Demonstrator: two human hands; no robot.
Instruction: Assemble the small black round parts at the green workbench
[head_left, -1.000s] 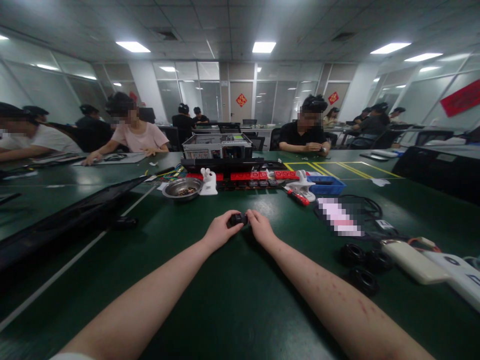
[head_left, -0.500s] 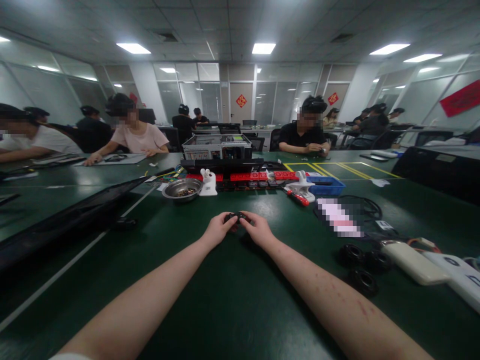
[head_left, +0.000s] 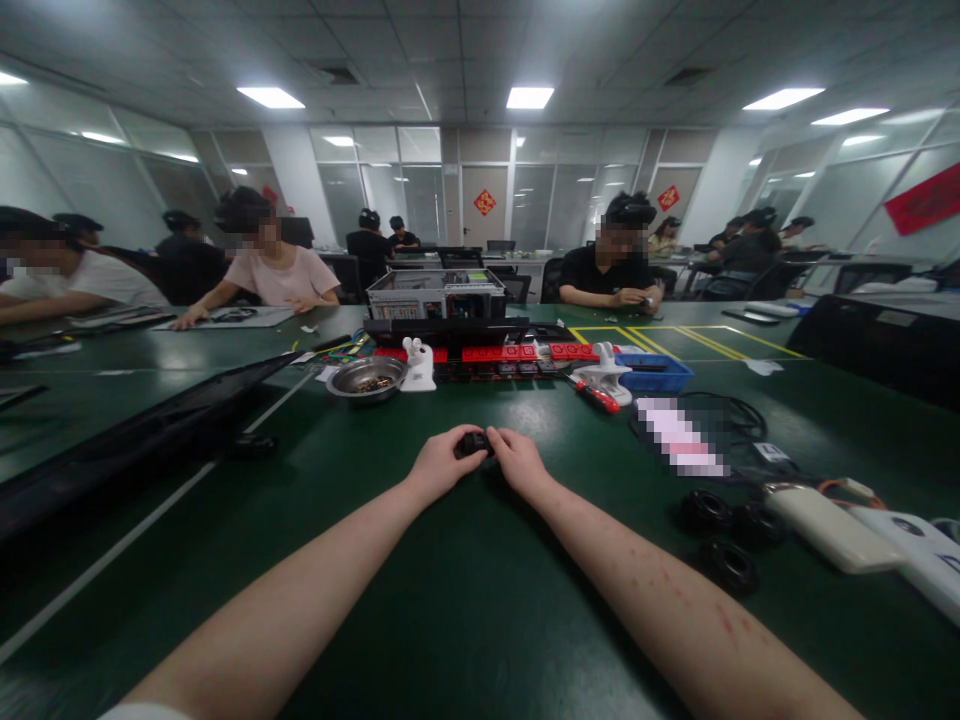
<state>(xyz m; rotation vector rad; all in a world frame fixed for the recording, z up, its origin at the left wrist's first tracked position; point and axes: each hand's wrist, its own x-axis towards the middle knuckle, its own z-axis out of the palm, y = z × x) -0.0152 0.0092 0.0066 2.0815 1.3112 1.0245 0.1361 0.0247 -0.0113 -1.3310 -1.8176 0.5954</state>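
Observation:
A small black part (head_left: 474,443) is held between my two hands over the middle of the green table; it looks blocky, and its exact kind is too small to make out. My left hand (head_left: 444,462) is closed on its left side, with the thumb along the near face. From the right, my right hand (head_left: 519,463) pinches the part's other edge, its fingertips partly hidden. Off to the right lie several black ring-shaped parts (head_left: 726,566), apart from both hands.
Beyond my hands stand a metal bowl (head_left: 365,381) of small pieces, a white clamp (head_left: 418,366), a red screwdriver (head_left: 598,395) and a blue tray (head_left: 654,374). A dark panel (head_left: 142,445) lies left; a cream box (head_left: 831,527) lies right. Other people sit across the table.
The black part has turned in my fingers and shows more of its near side. My left thumb has shifted lower, and my right fingers have drawn closer together at its right edge.

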